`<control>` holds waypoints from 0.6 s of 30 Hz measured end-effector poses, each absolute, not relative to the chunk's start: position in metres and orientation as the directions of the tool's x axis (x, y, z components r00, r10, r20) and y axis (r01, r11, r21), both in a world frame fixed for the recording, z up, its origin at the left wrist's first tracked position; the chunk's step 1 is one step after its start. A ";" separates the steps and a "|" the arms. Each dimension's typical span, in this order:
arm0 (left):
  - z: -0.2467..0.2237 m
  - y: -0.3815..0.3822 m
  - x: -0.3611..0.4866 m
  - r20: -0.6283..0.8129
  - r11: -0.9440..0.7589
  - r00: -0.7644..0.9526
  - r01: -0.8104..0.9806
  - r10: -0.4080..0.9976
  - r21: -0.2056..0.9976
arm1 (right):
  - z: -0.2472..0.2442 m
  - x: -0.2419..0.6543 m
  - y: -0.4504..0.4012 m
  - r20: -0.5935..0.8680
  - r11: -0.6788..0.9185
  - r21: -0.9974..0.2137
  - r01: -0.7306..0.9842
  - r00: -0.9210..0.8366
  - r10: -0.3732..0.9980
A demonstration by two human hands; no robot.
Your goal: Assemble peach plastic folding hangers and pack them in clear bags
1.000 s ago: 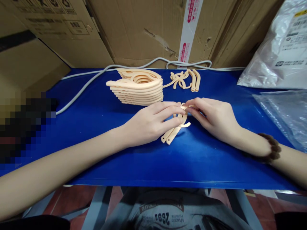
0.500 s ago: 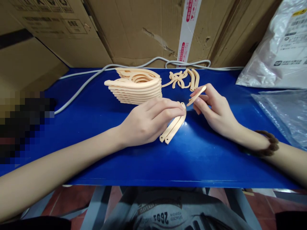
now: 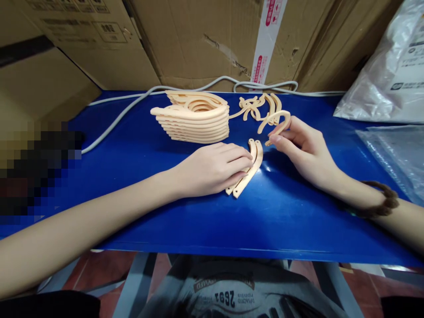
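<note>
My right hand (image 3: 303, 143) is closed in a pinch on a cream plastic hanger hook (image 3: 281, 115), holding it above the table with the curve facing up. My left hand (image 3: 220, 170) lies over a pair of curved hanger arms (image 3: 249, 176) on the table, its fingers bent round their left side. The two arms lie side by side, with holes at their ends; the left thumb is hidden. Behind my left hand stands a stack of folded cream hangers (image 3: 194, 121). Loose hooks (image 3: 251, 106) and more curved arms (image 3: 275, 104) lie at the back.
Cardboard boxes (image 3: 185, 44) wall off the back of the blue table (image 3: 165, 225). A white cable (image 3: 122, 115) runs along the rear and left. At right are a white plastic package (image 3: 374, 88) and clear plastic bags (image 3: 394, 150). A blurred dark object sits at left.
The hook in my right hand has turned so that its curve shows. My left fingers have slid down the arms toward me, baring their upper ends. The view has shifted slightly.
</note>
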State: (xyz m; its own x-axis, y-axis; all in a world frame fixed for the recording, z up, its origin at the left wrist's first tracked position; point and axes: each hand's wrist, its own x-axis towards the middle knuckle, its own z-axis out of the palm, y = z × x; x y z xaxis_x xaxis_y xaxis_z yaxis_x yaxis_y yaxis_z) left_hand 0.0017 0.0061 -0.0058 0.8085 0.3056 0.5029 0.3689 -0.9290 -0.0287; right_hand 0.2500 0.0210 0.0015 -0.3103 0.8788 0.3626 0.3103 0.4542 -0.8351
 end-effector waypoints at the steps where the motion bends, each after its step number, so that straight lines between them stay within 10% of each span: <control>1: -0.005 0.006 0.001 0.490 -0.929 0.814 0.369 0.311 -0.024 | 0.002 0.250 0.021 0.362 0.452 -0.838 0.307 -0.307 0.880; 18: -0.004 0.004 -0.001 0.344 -0.923 0.870 0.384 0.354 -0.019 | 0.006 0.252 0.016 0.325 0.500 -0.755 0.424 -0.421 0.847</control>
